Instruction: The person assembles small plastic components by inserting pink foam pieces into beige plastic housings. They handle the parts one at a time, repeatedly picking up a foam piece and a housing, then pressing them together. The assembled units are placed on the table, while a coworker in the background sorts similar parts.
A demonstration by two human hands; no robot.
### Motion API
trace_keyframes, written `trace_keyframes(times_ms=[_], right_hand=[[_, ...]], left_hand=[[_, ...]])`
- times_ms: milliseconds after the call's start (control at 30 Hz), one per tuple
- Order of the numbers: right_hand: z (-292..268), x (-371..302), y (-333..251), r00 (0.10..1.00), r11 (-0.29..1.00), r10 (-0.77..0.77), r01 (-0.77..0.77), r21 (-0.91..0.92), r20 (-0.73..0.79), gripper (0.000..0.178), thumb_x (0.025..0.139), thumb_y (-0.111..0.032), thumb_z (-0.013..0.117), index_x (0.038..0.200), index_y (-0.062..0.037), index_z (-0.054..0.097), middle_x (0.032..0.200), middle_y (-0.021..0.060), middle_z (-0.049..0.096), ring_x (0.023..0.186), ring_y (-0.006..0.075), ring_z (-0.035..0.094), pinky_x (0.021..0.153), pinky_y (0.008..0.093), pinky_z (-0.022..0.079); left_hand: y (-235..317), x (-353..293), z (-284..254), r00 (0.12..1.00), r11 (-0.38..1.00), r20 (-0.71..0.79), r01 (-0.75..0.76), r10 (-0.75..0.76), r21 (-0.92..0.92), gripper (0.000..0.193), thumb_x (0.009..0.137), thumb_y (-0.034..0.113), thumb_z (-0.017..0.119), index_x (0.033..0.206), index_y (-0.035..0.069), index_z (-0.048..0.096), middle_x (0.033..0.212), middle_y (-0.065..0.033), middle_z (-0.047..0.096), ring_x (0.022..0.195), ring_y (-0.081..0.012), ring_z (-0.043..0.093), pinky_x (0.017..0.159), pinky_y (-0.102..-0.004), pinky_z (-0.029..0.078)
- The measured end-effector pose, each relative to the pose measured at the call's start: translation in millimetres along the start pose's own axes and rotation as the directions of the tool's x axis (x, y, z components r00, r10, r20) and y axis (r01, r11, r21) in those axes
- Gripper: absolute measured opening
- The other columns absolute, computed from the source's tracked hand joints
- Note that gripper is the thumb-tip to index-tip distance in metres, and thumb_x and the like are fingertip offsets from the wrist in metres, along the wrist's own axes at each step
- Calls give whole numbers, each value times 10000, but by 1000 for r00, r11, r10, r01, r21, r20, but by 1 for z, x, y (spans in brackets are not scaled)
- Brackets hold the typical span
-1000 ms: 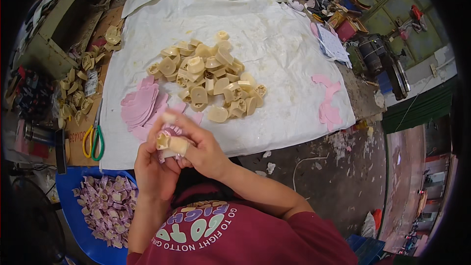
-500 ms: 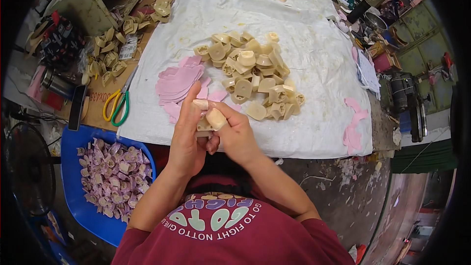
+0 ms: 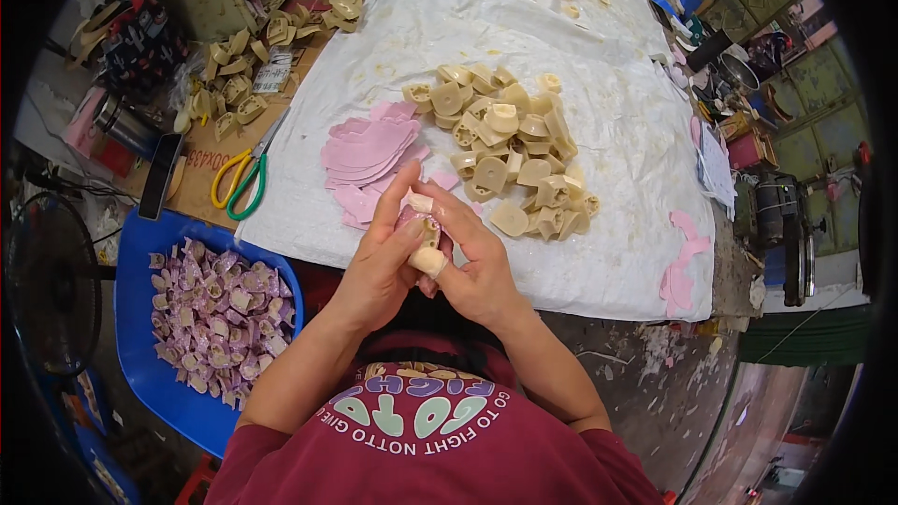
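Observation:
In front of my chest, at the table's near edge, both hands meet around one small beige moulded piece (image 3: 430, 232), which looks like a shoe heel. Pink glittery covering (image 3: 407, 217) shows along its side. My left hand (image 3: 374, 266) closes on it from the left, thumb pressed against the piece. From the right my right hand (image 3: 482, 271) grips it; pale finger covers sit on its thumb and index fingertip. Fingers hide much of the piece. Just beyond lie flat pink cut pieces (image 3: 369, 151), stacked and overlapping, beside a heap of bare beige heels (image 3: 514, 173).
A white sheet (image 3: 617, 224) covers the table. Yellow-and-green-handled scissors (image 3: 245, 178) and a phone (image 3: 161, 176) lie left. Below them, a blue tub (image 3: 136, 355) holds many pink-covered pieces (image 3: 224, 318). Pink scraps (image 3: 685, 266) lie right; a fan (image 3: 56, 290) stands far left.
My hands have turned the piece, and its pink glittery side now shows. The left thumb has come over onto it. The whole view has shifted slightly.

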State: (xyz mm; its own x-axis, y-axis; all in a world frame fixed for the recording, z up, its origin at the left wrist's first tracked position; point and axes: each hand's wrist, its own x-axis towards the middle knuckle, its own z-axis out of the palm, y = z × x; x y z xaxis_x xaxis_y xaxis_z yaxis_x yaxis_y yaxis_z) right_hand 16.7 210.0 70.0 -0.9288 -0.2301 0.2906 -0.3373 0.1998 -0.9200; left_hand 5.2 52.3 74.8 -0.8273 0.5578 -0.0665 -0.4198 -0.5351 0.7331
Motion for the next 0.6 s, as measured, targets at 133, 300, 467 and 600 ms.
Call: trace_keyframes(times_ms=[133,300,467,600], right_hand=[[-9,-2,-16,980,900,174,-199,387,99,571,858,-104,679,1381,-23,464,1367,124,534,823,93,590,671,227,492],[0,-2,-12,992,760,103,-124,638,71,557,913,-105,638,1417,-4,422,1301,74,574,1149,138,552,838,231,510],[-2,-12,8,944,652,328,-243,719,21,413,970,-174,575,1342,-5,515,1211,92,619,1085,163,610,823,262,543],[-16,-8,-4,848,632,512,-480,609,137,294,945,-189,616,1158,11,639,987,67,682,828,148,672,729,292,580]], left_hand=[[-1,-13,8,997,976,71,-20,36,-215,833,964,259,565,1550,237,-27,1224,-100,543,969,-154,586,737,-289,508],[-4,-14,5,986,988,91,-129,137,-87,956,906,104,642,1550,214,-56,1298,-72,531,1009,-156,578,825,-323,481],[22,-8,-14,915,505,266,-391,303,769,915,796,-42,649,1541,118,141,1123,-111,590,950,-245,582,847,-354,470],[38,-1,-8,858,-16,473,-480,200,877,905,668,-41,714,1473,45,310,1041,-157,586,951,-337,569,811,-407,481]])
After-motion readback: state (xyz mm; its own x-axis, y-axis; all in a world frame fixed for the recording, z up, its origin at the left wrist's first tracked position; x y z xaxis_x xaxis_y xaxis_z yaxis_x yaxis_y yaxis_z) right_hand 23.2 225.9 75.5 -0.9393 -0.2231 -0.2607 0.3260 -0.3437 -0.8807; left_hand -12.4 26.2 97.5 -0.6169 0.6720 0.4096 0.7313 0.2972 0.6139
